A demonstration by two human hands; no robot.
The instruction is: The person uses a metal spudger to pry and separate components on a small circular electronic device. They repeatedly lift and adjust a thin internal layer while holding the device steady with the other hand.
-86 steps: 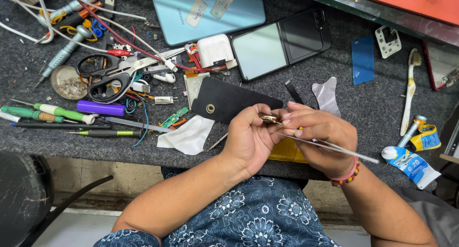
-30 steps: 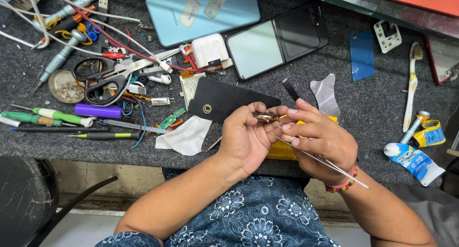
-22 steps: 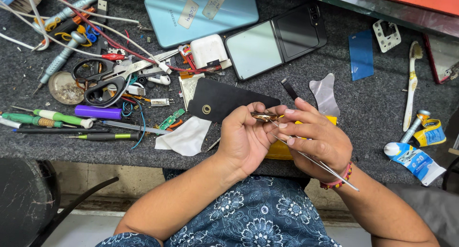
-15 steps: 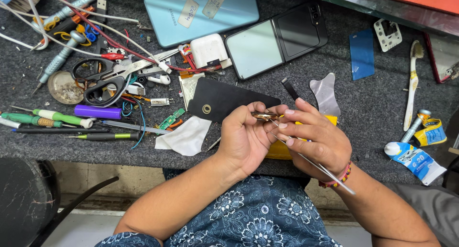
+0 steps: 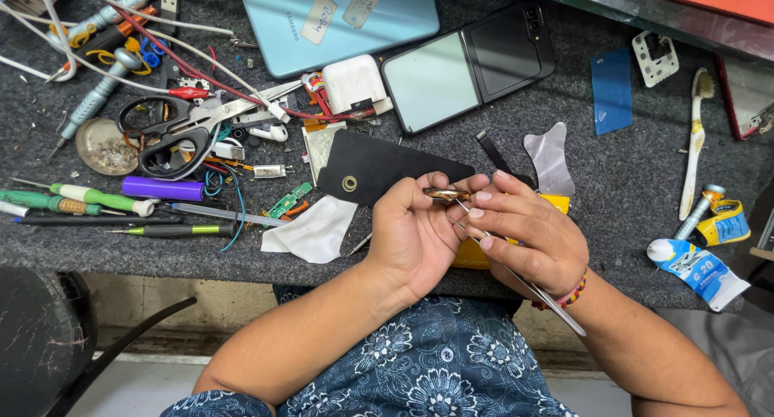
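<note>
Hands meet at the near edge of the dark grey felt bench (image 5: 629,191): the left hand (image 5: 415,239) curls shut around a small brown-gold metal part (image 5: 446,194), held just above the yellow flat card (image 5: 476,252). The right hand (image 5: 528,235) is closed on thin steel tweezers (image 5: 524,281), their tips touching that part. Black-handled scissors (image 5: 157,135) lie far left; a white glue tube (image 5: 697,270) lies right.

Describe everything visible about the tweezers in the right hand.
The tweezers are thin, straight, silvery metal. The right hand grips them along the middle, so the hand hides that part. The tips point up and left to the small brown part pinched by the left hand; the back end sticks out below the wrist, past the red bead bracelet. They are held above the mat's front edge.
</note>
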